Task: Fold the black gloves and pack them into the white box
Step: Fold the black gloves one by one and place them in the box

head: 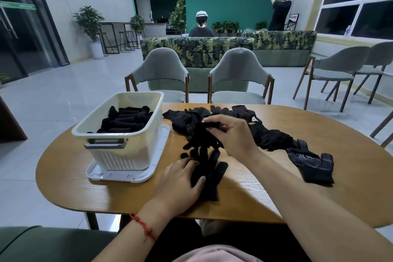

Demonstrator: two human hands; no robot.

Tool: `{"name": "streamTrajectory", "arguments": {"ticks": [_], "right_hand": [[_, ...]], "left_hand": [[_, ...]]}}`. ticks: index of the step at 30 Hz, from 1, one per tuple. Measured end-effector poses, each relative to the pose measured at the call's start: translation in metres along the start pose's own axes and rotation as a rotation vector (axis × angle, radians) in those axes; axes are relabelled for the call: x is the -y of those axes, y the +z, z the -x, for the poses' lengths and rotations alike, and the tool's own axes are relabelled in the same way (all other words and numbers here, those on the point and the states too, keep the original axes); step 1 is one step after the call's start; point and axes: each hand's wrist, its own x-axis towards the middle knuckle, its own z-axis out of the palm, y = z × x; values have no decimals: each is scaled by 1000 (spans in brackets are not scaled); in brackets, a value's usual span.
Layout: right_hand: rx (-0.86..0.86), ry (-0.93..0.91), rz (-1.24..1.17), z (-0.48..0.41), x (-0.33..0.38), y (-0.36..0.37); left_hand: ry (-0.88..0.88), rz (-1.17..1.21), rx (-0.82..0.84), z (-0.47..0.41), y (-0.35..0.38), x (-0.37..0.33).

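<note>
A white box [136, 149] stands on its lid at the table's left, holding several folded black gloves [125, 121]. A heap of loose black gloves [263, 134] stretches across the table's far middle to the right. One black glove [212, 174] lies flat near the front edge, fingers pointing away from me. My left hand [180, 183] rests on its left side with the thumb on the fabric. My right hand [231, 132] pinches the cuff of another black glove [200, 136], lifted so its fingers dangle over the flat one.
The oval wooden table [89, 189] has bare wood at its front left and right. A dotted black glove [312, 161] lies apart at the right. Two grey chairs [161, 74] stand behind the table. Two people are far back in the room.
</note>
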Motion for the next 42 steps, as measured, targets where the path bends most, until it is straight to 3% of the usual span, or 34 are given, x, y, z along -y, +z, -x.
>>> {"name": "streamTrajectory", "arguments": {"ticks": [8,16,20,32,37,39,42], "right_hand": [[83,47,-3,75,-3,4],[465,-76,274,97,-8,8],[451,-83,333,101,-14,12],[409,-88,295,103,-12,9],[449,-76,268,100,-6,7],[459,-41,243,97,-2,7],[436,14,243,94,-6,8]], "left_hand": [[25,-26,-21,-2,6,3],[-126,300,-47,0,-3,13],[-43,201,-44,-2,1,15],[-31,160,-92,-2,9,15],[-28,299,-132,-15,5,20],[114,279,-77,-25,-3,13],[227,224,228,-46,-10,-3]]}}
